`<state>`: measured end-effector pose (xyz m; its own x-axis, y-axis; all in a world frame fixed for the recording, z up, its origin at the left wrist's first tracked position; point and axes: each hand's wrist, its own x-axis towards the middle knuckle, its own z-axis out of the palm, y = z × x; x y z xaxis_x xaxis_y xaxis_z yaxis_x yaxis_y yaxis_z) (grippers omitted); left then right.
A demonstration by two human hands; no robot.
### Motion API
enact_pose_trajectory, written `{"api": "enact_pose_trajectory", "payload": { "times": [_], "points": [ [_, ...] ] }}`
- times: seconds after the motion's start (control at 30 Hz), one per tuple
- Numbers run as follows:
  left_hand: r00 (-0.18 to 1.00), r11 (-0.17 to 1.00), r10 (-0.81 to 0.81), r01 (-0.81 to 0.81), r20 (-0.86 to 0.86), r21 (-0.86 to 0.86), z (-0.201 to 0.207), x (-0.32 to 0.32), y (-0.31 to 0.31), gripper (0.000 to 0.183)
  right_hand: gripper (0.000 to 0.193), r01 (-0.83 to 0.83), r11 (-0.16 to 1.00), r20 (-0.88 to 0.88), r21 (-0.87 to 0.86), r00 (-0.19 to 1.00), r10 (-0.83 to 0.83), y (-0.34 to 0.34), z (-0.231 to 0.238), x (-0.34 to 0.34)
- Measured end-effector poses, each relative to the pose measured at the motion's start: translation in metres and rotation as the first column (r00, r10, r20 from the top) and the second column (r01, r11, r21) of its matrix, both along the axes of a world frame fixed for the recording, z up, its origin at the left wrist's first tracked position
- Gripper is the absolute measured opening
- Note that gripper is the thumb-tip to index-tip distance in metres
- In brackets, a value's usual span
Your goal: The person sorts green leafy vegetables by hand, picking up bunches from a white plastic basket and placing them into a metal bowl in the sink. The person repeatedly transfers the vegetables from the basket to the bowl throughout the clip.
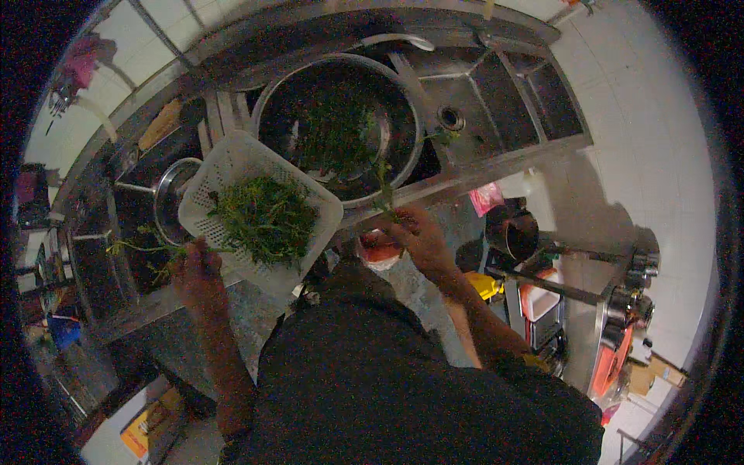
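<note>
My left hand [197,273] is closed on a thin leafy green sprig [147,246] that sticks out to the left, beside a white perforated plastic basket [200,203]. Cut or torn leafy greens [267,221] are heaped in that basket. In my right hand [421,242], fingers pinched, is another green sprig [384,186], pointing up over the near rim of a large round metal basin [413,101]. More long green stems [333,136] lie inside the basin. The basket stands left of the basin, its right corner overlapping the basin's near-left rim.
A steel sink [434,89] with a drain lies right of the basin, a stray sprig [443,137] at its edge. Left of the basket is a metal bowl [165,203] in another sink. Below right stand a dark pot [513,232], a reddish tub [380,246] and a rack with cookware.
</note>
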<state>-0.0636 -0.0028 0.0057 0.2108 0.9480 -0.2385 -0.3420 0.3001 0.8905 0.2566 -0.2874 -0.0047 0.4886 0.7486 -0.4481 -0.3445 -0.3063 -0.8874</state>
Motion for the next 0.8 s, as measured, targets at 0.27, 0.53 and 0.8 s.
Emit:
{"api": "enact_pose_trajectory", "payload": {
  "times": [0.27,0.53,0.8],
  "points": [
    [0.979,0.979,-0.202,0.202,0.004,0.012,0.000,0.026,0.000,0.017,0.045,0.421,0.797,0.522,-0.432,0.838,-0.160,-0.064,-0.130,0.016],
    [0.941,0.936,-0.337,0.335,0.006,0.110,0.013,0.042,-0.005,0.014,0.017,0.471,0.882,0.626,0.017,0.682,-0.377,-0.051,-0.062,0.032],
    [0.909,0.912,-0.361,0.391,-0.208,0.126,0.038,0.049,-0.022,0.019,0.020,-0.049,0.977,0.426,0.206,0.904,-0.045,0.102,0.079,-0.041]
  ]
}}
